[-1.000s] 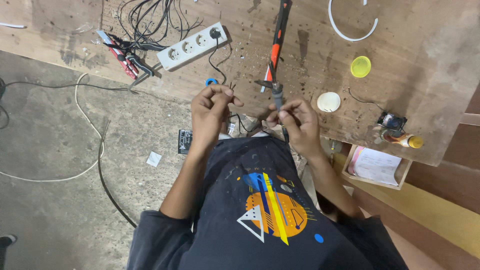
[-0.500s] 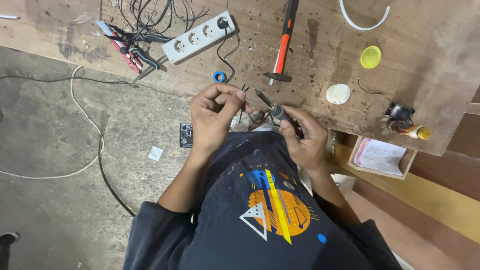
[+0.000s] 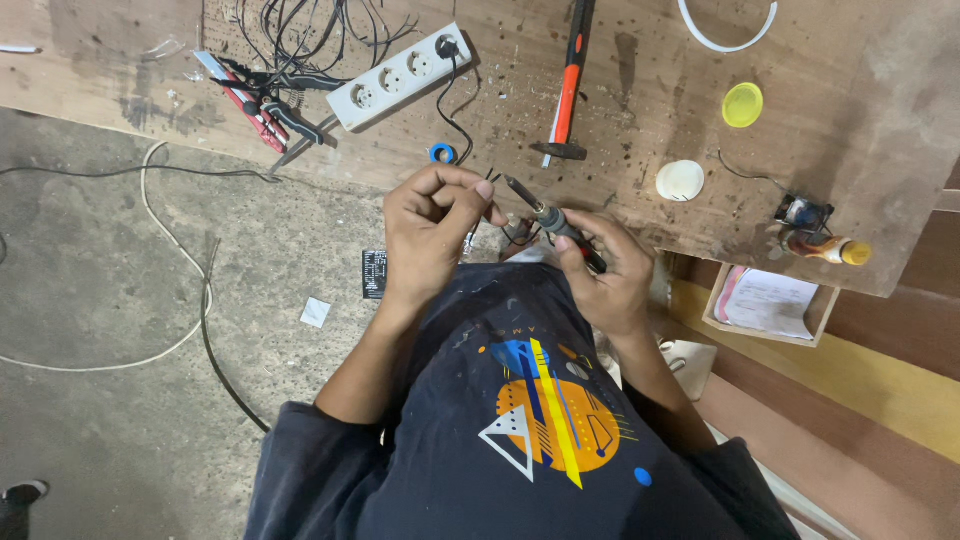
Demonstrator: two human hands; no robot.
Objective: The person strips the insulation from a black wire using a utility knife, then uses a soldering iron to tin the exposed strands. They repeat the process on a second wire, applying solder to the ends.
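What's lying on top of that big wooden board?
On the wooden board: a white power strip, a hammer, red pliers, tangled black wires, a yellow lid and a white disc. The hands cover part of its edge.

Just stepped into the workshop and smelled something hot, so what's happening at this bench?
A person is working at the edge of a wooden bench. The right hand holds a soldering iron with its tip pointing up and left toward the left hand, which pinches a thin wire between its fingertips. On the bench behind lie a white power strip, a hammer and red pliers.
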